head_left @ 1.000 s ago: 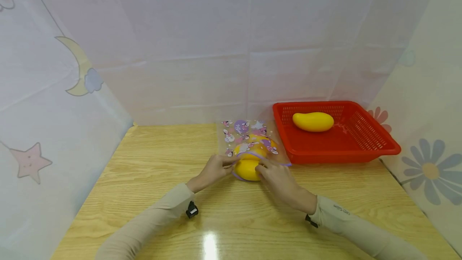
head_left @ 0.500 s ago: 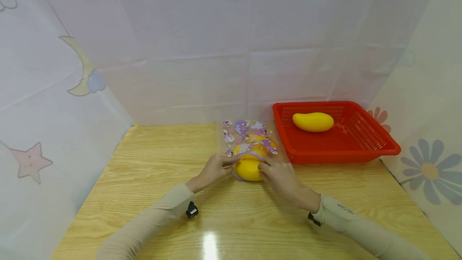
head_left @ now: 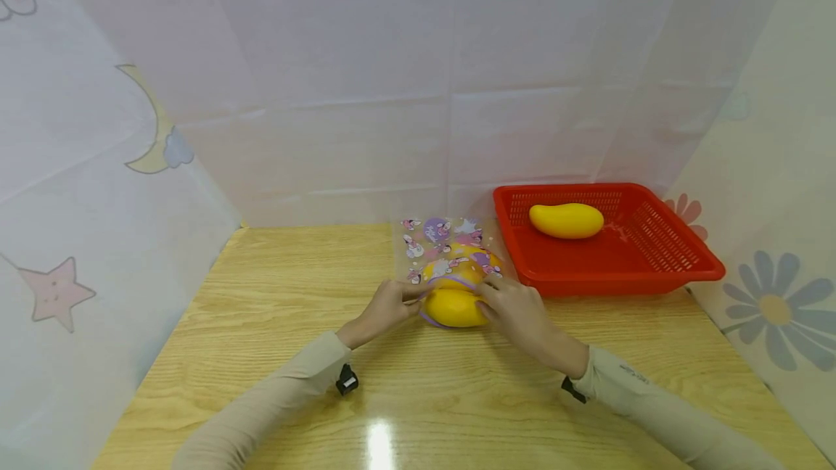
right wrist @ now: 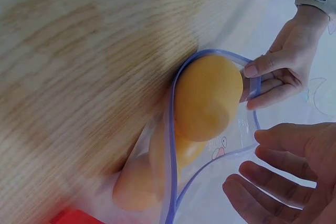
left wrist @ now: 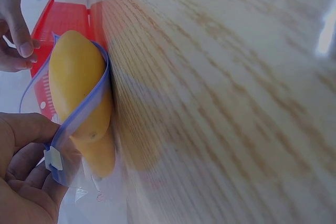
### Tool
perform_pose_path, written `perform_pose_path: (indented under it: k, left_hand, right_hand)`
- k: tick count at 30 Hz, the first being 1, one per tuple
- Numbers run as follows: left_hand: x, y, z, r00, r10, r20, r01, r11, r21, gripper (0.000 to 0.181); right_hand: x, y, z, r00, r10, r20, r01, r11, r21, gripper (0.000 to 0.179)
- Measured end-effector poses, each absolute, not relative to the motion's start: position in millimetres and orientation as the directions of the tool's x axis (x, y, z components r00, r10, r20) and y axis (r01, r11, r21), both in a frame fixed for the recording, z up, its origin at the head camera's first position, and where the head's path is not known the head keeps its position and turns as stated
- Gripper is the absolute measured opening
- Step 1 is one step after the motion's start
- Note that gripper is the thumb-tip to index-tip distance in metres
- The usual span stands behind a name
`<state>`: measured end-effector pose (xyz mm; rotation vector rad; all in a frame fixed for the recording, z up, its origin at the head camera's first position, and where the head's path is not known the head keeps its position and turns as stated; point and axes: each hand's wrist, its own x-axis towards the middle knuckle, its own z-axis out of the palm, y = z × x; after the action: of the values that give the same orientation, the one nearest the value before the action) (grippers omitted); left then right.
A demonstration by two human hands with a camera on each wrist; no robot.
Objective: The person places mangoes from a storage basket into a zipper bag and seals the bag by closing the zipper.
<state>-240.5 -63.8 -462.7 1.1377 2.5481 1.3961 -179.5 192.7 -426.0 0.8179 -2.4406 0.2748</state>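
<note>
A clear zip bag (head_left: pixel 414 245) with pink and purple prints lies on the table, its purple-edged mouth facing me. One yellow mango (head_left: pixel 455 308) sits within the spread mouth; further mangoes (right wrist: pixel 137 182) show through the plastic behind it. At the mouth's left side my left hand (head_left: pixel 387 312) pinches the bag's rim, with a white slider (left wrist: pixel 53 158) beside the fingers. My right hand (head_left: pixel 519 314) is at the mouth's right side, fingers loosely bent and apart. Its thumb tip is close to the upper rim (right wrist: pixel 231 154); whether they touch, I cannot tell.
A red plastic basket (head_left: pixel 614 283) stands right of the bag, close to it. Inside the basket lies another yellow mango (head_left: pixel 567 220). Printed cloth walls (head_left: pixel 339 93) rise behind and on both sides of the wooden table (head_left: pixel 274 296).
My right hand has drawn slightly to the right, off the mango, uncovering more of it. The mango's visible end reaches further right. My left hand has stayed at the rim.
</note>
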Motion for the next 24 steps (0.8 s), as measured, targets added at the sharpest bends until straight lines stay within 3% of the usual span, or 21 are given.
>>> perform_pose_path:
  k: [24]
  left_hand:
    - [-241.0, -64.2, -464.0, -0.732, 0.605, 0.315, 0.588, 0.327, 0.740, 0.038]
  right_hand:
    - [-188.8, 205.6, -421.1, -0.671, -0.468, 0.574, -0.606, 0.793, -0.062, 0.016]
